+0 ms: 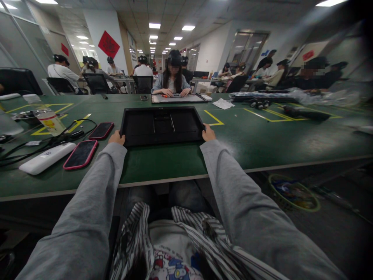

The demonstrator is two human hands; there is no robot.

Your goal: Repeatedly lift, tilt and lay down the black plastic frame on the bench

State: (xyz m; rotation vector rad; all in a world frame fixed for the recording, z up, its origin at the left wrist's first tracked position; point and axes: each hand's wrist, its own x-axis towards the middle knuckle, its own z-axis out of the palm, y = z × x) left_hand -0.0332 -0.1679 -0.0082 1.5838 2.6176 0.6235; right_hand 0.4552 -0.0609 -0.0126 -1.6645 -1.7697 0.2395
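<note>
Between my hands is a wide black rectangular panel (136, 123) with a raised rim, like a shallow tray; its exact kind I cannot make out. A recessed square section with two thin light strips sits near its middle. My left hand (117, 137) is closed on the panel's left edge, by the near corner. My right hand (208, 133) grips the right edge in the same way. Whether the panel rests on the green table (163, 161) or is slightly raised, I cannot tell. Close to my left hand lies a phone with a red edge (101, 130).
A pink-cased phone (81, 154), a white power bank (47, 158), black cables and a bottle (49, 118) lie left. Across the table a person (172, 79) works at a white board (163, 98). A crumpled tissue (223, 104) and plastic-wrapped parts (262, 96) lie at the far right.
</note>
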